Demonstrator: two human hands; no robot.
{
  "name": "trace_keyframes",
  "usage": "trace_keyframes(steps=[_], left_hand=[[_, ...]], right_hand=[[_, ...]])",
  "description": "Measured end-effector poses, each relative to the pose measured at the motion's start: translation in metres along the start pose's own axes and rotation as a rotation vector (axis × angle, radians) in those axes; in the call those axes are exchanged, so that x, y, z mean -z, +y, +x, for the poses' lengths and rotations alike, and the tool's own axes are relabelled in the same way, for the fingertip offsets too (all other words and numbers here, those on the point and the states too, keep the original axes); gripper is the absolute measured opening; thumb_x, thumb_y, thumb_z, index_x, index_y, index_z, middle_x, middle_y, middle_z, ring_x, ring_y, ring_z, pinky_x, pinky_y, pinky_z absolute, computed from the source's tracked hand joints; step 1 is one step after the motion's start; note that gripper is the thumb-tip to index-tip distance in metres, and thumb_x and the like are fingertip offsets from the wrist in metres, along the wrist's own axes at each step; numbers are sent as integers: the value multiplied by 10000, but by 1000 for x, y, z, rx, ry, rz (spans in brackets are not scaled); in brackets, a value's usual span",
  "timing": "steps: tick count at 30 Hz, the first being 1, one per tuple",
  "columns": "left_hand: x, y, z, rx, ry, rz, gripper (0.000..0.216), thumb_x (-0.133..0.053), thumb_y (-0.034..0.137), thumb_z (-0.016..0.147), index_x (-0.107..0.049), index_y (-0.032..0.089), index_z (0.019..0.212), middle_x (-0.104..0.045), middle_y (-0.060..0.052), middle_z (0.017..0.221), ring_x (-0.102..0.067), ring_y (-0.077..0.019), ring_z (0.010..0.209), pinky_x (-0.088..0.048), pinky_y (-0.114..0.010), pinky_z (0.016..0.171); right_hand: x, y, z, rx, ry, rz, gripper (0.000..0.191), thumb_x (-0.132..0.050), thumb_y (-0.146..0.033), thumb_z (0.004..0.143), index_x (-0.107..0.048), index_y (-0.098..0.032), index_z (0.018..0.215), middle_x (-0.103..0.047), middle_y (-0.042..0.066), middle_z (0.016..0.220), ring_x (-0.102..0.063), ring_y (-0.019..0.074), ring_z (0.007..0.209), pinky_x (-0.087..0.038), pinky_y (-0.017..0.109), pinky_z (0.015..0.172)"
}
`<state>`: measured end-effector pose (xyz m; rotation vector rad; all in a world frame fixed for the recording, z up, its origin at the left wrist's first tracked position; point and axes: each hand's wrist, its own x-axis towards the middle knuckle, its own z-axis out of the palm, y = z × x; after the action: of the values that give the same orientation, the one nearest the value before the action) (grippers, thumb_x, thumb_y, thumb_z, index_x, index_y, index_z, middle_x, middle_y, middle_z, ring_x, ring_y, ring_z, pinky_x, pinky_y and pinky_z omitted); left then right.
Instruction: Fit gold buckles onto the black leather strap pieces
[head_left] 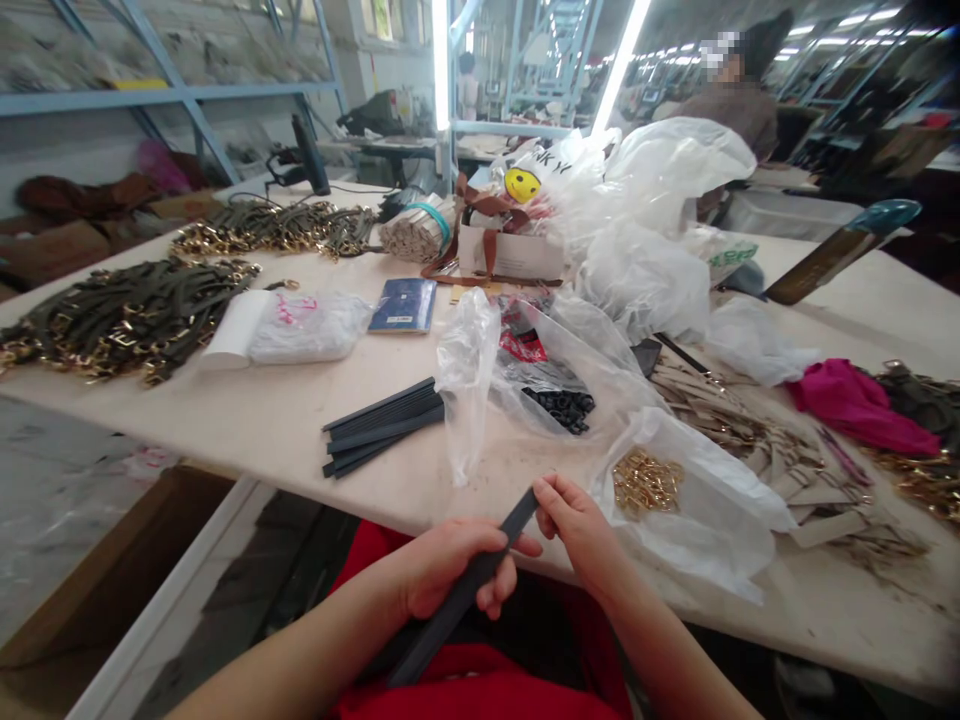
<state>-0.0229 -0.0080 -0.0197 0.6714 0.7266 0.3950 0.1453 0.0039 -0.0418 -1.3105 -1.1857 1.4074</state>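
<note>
A dark grey strap runs slantwise over my lap, its upper end just above the table's near edge. My left hand is wrapped round the strap's middle, thumb on top. At the upper end, my right hand pinches the tip between thumb and fingers. A stack of similar dark straps lies on the table, ahead and to the left. Right of my hands, small gold metal clasps sit in an opened clear plastic bag. Small black fittings lie in another bag beyond.
Green straps with gold buckles are heaped at the left. A blue booklet, a wrapped packet and white plastic bags stand farther back. Beige straps and pink cloth lie right. A person is in the background.
</note>
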Motion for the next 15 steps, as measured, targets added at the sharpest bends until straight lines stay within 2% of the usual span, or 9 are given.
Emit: trace_keyframes(steps=[3,6,8,10,12,15], left_hand=[[1,-3,6,21,10,-36,339,-386,198,753,-605,82,986,-499,23,477,-347,-62,362,-425,-214,459],[0,-5,13,34,35,-39,339,-401,307,801,-614,88,949,-448,46,474,-305,-47,365,-401,-193,430],[-2,-5,14,10,77,-15,331,-432,348,800,-614,94,911,-426,55,492,-322,-43,386,-377,-175,420],[-5,-3,14,-29,149,34,240,-489,298,769,-595,110,876,-436,57,530,-373,-42,415,-372,-166,426],[-8,-1,12,-48,211,77,173,-528,228,734,-562,128,870,-485,45,598,-454,-51,464,-385,-164,439],[-12,2,12,-46,246,65,197,-525,163,704,-534,132,899,-566,-6,757,-555,-82,577,-414,-171,463]], right_hand=[[2,1,2,-5,-1,4,373,-512,-560,755,-493,-192,700,-358,-88,450,-304,86,432,-249,238,450],[5,1,1,7,-18,4,365,-595,-543,697,-504,-190,708,-378,-85,500,-310,77,439,-251,228,437],[9,1,1,33,-16,-6,348,-590,-528,708,-504,-191,707,-390,-79,517,-343,82,457,-282,227,454],[18,-1,5,72,12,-39,340,-548,-531,738,-524,-194,776,-424,-65,541,-390,98,485,-326,234,482],[31,-6,13,159,90,-169,349,-510,-520,765,-537,-192,883,-496,-35,608,-446,123,536,-369,252,520],[57,-16,36,349,262,-633,290,-455,-411,826,-553,-179,969,-596,39,795,-531,170,682,-415,295,639]])
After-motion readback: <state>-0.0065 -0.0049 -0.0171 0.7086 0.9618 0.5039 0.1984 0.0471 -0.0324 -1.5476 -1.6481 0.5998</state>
